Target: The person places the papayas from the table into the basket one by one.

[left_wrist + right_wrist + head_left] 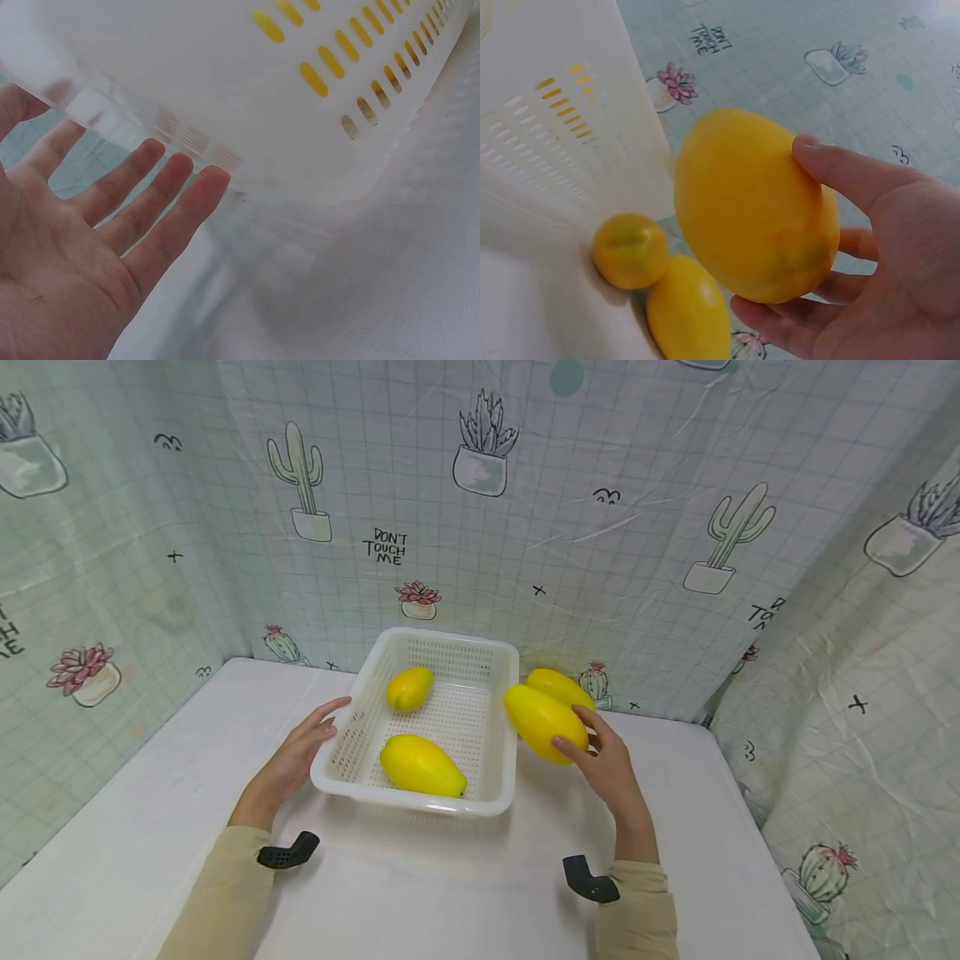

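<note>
My right hand (603,764) holds a large smooth yellow oval fruit (545,723), like a papaya or mango, between thumb and fingers, just right of the white plastic basket (422,804). Behind it shows another yellow fruit (558,682). The right wrist view has a rounded yellow fruit (630,250) and a longer one (688,309) beside the basket wall. Two yellow fruits lie inside the basket: a smaller one (410,689) at back left and a larger one (422,766) in front. My left hand (97,217) touches the basket's left side with its fingers extended.
The basket stands on a white-covered table (442,893). A cactus-print curtain (570,552) hangs behind and along both sides. Black wrist devices (288,852) stick out inward from both sleeves.
</note>
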Demonstrator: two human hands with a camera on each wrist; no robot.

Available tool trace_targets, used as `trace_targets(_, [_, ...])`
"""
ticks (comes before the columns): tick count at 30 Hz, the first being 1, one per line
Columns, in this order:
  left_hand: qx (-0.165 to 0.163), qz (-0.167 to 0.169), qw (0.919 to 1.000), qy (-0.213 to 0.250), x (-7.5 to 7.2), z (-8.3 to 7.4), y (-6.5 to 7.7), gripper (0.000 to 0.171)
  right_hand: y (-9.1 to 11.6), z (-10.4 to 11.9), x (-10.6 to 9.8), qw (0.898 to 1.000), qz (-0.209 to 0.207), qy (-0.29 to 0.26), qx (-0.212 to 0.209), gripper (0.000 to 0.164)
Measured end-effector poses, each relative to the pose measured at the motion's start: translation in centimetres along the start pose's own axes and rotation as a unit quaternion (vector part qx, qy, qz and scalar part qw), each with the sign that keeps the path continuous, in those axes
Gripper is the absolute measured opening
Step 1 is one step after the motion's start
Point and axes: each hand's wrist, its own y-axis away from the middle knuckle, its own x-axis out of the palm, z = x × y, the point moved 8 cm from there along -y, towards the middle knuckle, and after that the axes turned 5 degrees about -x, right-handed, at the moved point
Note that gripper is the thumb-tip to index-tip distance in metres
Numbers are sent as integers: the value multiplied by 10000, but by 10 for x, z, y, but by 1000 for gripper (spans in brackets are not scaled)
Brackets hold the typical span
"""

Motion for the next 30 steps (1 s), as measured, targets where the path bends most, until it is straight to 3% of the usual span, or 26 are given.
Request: trace_targets(30, [-266, -165, 9995, -78, -1, 3, -1, 47, 2, 14, 0, 9990, 159, -323, -280, 57])
